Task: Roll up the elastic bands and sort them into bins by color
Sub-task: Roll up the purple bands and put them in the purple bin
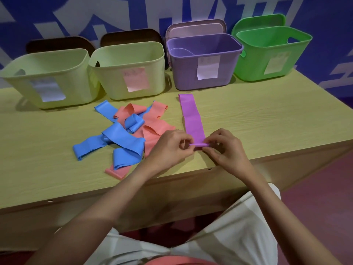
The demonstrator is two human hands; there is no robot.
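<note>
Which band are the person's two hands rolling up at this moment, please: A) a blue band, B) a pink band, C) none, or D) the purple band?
D: the left hand and right hand pinch the rolled near end of the purple band, which lies flat toward the purple bin.

Paper labels (208,66) on the bins are too blurred to read.

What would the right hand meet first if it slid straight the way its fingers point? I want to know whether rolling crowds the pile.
The right hand points left along the rolled end of the purple band, so it would probably meet the left hand first, before the pile of blue and pink bands.
</note>
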